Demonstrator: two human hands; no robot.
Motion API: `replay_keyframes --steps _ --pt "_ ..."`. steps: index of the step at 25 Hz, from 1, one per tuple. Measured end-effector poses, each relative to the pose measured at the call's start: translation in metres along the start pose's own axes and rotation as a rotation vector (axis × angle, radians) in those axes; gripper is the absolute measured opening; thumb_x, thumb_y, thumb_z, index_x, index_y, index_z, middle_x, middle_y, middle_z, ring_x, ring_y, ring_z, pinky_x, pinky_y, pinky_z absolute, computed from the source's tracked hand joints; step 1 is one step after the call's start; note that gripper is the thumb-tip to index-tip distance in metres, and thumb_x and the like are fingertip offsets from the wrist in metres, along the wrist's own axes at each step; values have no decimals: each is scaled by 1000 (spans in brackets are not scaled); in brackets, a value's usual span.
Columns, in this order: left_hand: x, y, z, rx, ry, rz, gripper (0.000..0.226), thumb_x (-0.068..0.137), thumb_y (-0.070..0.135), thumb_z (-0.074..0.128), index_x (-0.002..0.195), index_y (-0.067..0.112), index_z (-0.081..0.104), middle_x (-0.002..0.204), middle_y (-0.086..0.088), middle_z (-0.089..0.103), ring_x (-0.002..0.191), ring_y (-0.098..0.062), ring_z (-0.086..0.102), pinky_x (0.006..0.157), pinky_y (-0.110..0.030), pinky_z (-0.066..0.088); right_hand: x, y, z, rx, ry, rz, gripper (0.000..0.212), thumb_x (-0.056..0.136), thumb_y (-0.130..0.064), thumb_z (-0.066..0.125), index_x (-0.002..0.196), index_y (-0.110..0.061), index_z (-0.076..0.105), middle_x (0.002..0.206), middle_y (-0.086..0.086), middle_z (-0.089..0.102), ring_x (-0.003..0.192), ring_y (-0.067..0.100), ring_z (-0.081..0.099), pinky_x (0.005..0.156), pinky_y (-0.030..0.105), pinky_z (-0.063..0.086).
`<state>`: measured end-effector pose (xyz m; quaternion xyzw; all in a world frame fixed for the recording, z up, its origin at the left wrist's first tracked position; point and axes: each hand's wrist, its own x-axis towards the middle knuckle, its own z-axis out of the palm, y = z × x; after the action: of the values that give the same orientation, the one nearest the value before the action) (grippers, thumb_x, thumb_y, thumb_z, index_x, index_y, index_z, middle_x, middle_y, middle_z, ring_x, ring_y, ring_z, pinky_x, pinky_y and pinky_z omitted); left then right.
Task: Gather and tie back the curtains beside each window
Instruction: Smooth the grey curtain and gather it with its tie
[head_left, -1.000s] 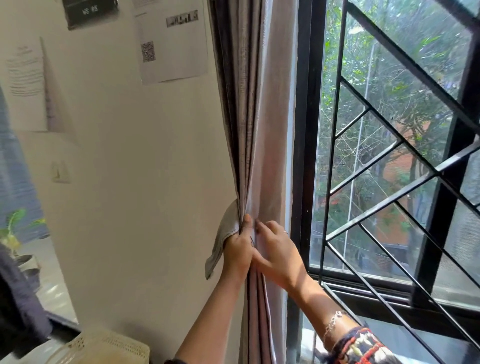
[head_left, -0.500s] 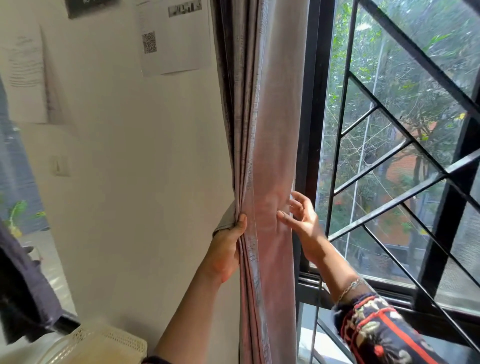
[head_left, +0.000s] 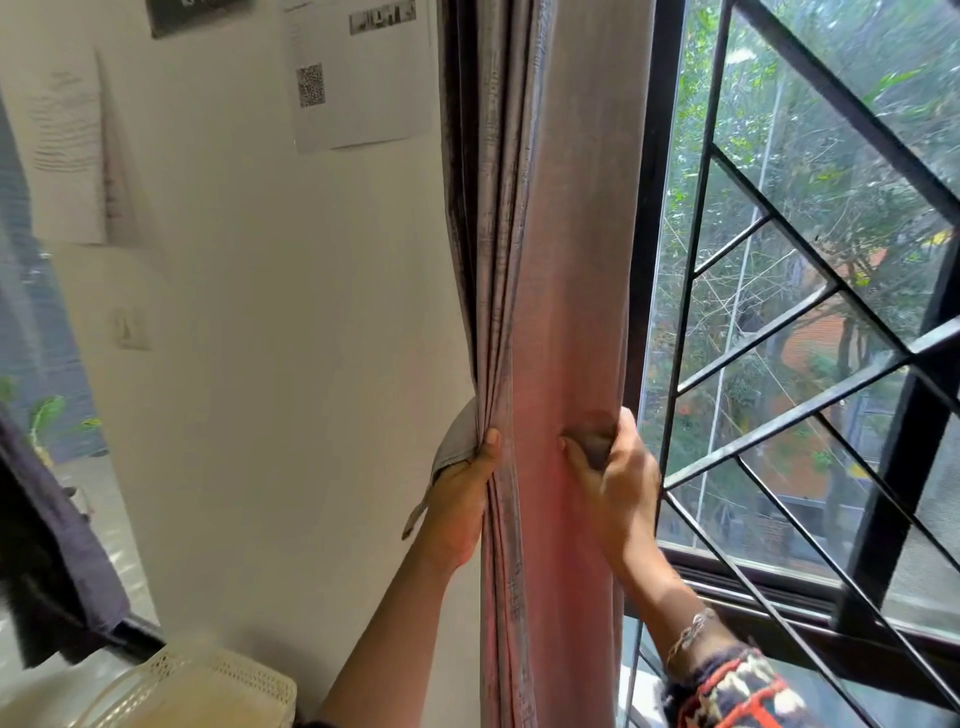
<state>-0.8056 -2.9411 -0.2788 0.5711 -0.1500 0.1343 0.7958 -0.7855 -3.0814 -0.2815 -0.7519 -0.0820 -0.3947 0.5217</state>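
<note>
A grey-pink curtain (head_left: 550, 249) hangs bunched in folds between the white wall and the black window frame. My left hand (head_left: 460, 499) grips the folded left edge of the curtain at mid height, thumb on the front; a grey tie-back strip (head_left: 453, 441) loops out behind that hand and hangs beside the wrist. My right hand (head_left: 615, 483) holds the curtain's right edge next to the window frame, its fingers curled round the cloth and thumb pressed on the front.
A barred window (head_left: 810, 332) with black diagonal grille fills the right side. Papers (head_left: 363, 73) are stuck on the white wall. A cream lace-edged basket (head_left: 208, 686) sits at bottom left, with dark cloth (head_left: 47, 561) hanging at the left edge.
My right hand left the middle of the curtain, swung out to the window side, and now has closed on the curtain's right edge. My left hand kept its grip.
</note>
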Motion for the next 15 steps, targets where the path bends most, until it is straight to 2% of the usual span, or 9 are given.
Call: replay_keyframes --steps 2,3,5,7,8,10,11,13,15 --pt "-2 -2 4 40 14 7 20 93 22 44 105 29 59 113 0 65 107 -14 63 97 -31 48 -21 -12 8 -172 117 -150 33 73 -3 68 94 -19 48 75 -2 60 64 27 60 55 25 36" --pt "-3 -2 6 47 1 22 21 94 22 43 104 30 60 111 2 66 105 -12 64 95 -27 50 -29 -17 12 -226 134 -224 39 72 2 66 99 -19 47 76 1 57 60 29 58 53 25 38" --pt "-6 -1 10 46 -17 55 26 95 21 42 98 31 65 104 7 70 101 -11 66 89 -22 52 -43 -24 17 -305 83 -287 49 71 5 61 114 -15 49 86 10 56 63 33 57 51 35 48" --pt "-9 1 13 63 -37 79 31 95 24 43 91 37 71 97 9 72 98 -10 67 85 -20 53 -50 -25 20 -303 -30 -242 54 75 0 55 128 -7 49 100 15 55 74 38 58 58 44 52" --pt "-10 1 14 90 -68 98 28 93 30 45 92 41 71 96 9 72 97 -11 67 85 -21 53 -55 -25 21 -292 -90 -234 56 76 -1 55 132 -5 48 105 16 55 80 38 59 62 45 53" --pt "-12 3 17 174 -129 105 19 84 48 55 97 43 67 94 6 72 95 -14 67 86 -28 54 -63 -24 21 -301 -171 -288 60 74 1 58 133 1 45 112 21 56 83 38 62 63 41 54" --pt "-13 3 18 225 -126 99 27 79 52 61 102 38 66 94 4 72 95 -17 68 87 -31 54 -67 -23 21 -298 -193 -315 61 71 2 58 131 5 45 114 23 56 82 38 64 63 37 54" --pt "-9 0 18 267 -40 93 34 80 40 67 112 28 60 97 -2 70 95 -21 68 86 -30 54 -69 -24 17 -238 -256 -326 59 69 -1 54 128 7 48 120 23 55 94 35 64 75 28 51" --pt "-5 0 20 205 94 40 13 88 26 61 101 27 62 99 -5 70 94 -22 68 85 -29 54 -66 -22 10 -150 -327 -383 52 72 -4 54 123 3 54 120 17 55 107 30 59 90 23 45"
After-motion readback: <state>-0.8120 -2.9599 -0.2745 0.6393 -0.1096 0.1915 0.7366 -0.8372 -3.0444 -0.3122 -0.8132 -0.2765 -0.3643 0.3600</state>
